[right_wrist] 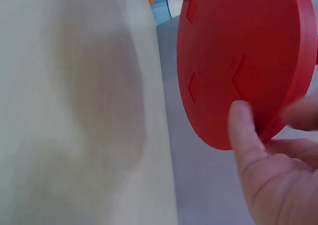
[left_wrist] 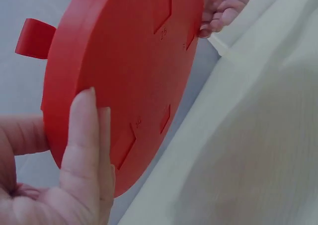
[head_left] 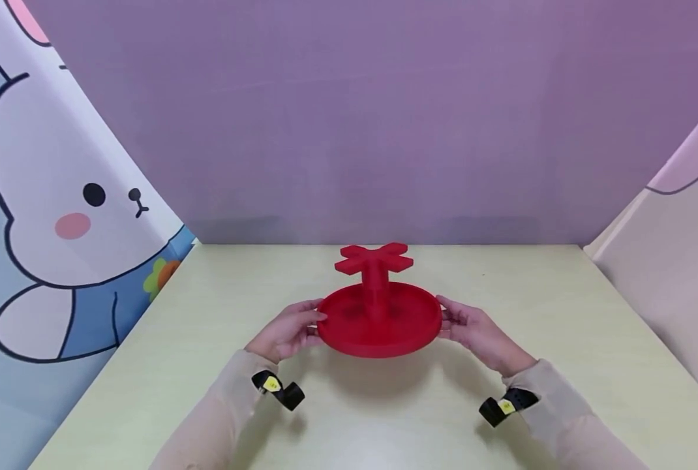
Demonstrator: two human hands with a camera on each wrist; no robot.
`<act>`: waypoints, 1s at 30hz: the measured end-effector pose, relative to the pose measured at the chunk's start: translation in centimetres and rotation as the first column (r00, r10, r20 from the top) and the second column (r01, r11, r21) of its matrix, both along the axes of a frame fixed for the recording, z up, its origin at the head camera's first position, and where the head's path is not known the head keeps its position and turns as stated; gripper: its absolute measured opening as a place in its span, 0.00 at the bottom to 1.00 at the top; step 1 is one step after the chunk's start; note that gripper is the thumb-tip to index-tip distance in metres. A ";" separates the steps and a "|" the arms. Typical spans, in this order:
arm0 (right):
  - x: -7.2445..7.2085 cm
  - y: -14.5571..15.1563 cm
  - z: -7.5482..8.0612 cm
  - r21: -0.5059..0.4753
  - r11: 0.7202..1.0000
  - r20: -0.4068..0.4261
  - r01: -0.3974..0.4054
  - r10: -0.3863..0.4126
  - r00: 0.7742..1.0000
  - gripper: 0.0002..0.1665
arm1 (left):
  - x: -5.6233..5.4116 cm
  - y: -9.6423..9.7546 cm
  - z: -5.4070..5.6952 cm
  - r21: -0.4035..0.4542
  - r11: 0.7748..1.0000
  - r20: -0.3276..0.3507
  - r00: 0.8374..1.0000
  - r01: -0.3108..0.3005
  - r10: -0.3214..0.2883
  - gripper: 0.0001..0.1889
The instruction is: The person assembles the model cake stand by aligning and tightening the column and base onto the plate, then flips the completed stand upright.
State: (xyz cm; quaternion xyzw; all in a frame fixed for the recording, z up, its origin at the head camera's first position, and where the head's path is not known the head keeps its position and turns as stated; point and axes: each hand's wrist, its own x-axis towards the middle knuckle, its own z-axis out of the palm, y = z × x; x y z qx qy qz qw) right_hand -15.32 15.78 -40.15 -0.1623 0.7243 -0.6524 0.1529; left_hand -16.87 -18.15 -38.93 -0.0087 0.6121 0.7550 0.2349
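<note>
A red round tray with a raised rim hangs above the table, its shadow falling below it. From its middle rises a thick post topped by a flat cross-shaped piece. My left hand pinches the left side of the rim, thumb above and fingers underneath. On the opposite side my right hand grips the rim. Both wrist views show the tray's flat underside, marked with several shallow angular outlines and small numbers. In the right wrist view, one fingertip lies against that underside.
The pale table extends under both forearms. Behind it stands a purple wall panel. A panel with a cartoon rabbit flanks the left side, and a pale panel the right. Each wrist wears a black camera band.
</note>
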 end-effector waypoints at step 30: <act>-1.6 -0.9 0.0 -0.009 0.916 -0.999 0.400 -0.026 0.036 0.26 | -0.2 1.6 1.1 -0.107 0.994 -0.017 0.999 -0.033 0.031 0.21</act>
